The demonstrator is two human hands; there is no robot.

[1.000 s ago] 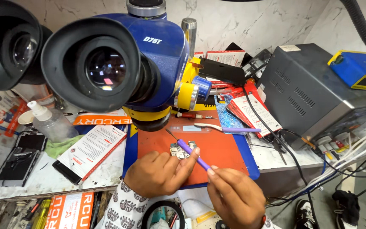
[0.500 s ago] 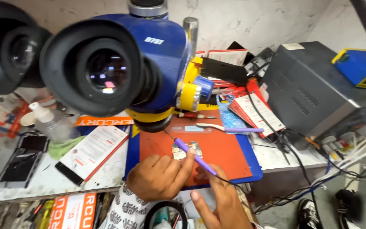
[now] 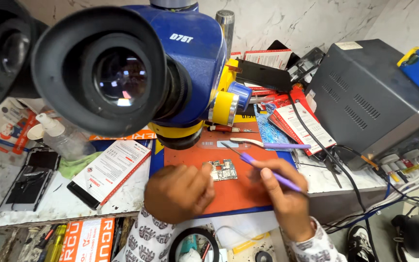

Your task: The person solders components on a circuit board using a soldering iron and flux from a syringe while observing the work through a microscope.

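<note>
I am working on the small circuit board (image 3: 223, 170) that lies on the orange mat (image 3: 248, 194), just below the blue microscope (image 3: 136, 73). My left hand (image 3: 179, 192) is curled, its fingertips pressing the board's left edge to steady it. My right hand (image 3: 282, 194) pinches the purple-handled tweezers (image 3: 263, 170), whose tip reaches toward the board's far right corner. I judge this to be the probing or picking step; the next move calls for a steady tip and a firm hold on the board. Whether the tip touches the board is too small to tell. A second pair of tweezers (image 3: 267, 143) lies farther back. The microscope hides the mat's far left part.
</note>
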